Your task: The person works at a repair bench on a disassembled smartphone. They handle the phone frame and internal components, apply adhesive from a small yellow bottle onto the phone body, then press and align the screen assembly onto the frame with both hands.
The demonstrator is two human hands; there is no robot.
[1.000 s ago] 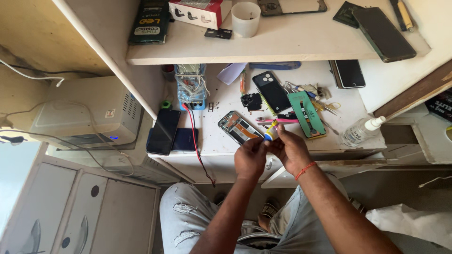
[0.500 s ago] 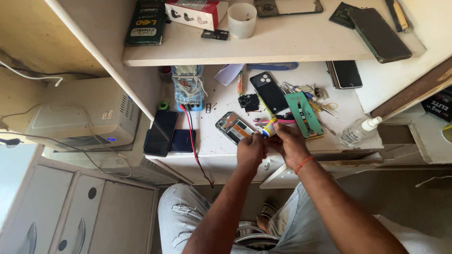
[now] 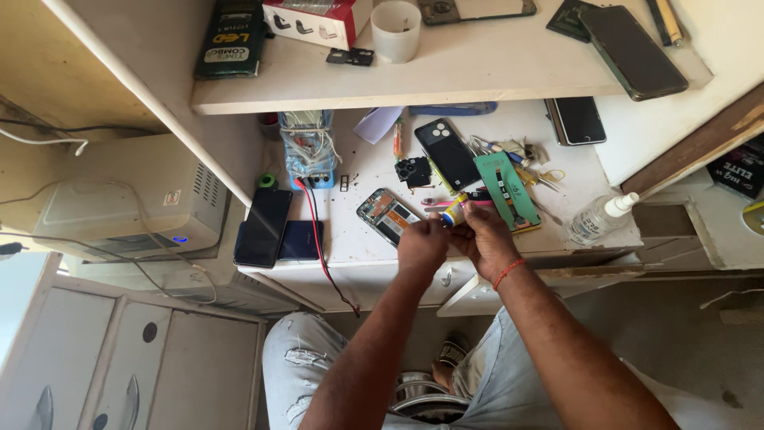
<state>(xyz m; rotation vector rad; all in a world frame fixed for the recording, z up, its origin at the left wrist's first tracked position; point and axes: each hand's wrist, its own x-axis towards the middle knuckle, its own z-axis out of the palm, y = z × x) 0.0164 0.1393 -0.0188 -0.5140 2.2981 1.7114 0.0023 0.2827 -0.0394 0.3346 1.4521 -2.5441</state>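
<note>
Where the two hands meet at the desk's front edge, the right hand (image 3: 487,237) pinches a small yellow tube (image 3: 454,212), and the left hand (image 3: 422,243) closes on its lower end. Just beside lies an opened phone (image 3: 387,215); a green tool card (image 3: 506,189) sits behind.

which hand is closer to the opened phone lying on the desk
Left. The left hand sits right at the opened phone, by its lower right edge; the right hand is farther right, holding a small tube.

White cup (image 3: 395,30) on shelf (image 3: 493,76); beneath the shelf, black phone (image 3: 448,154), clear spray bottle (image 3: 595,219), red cable (image 3: 318,239).
</note>
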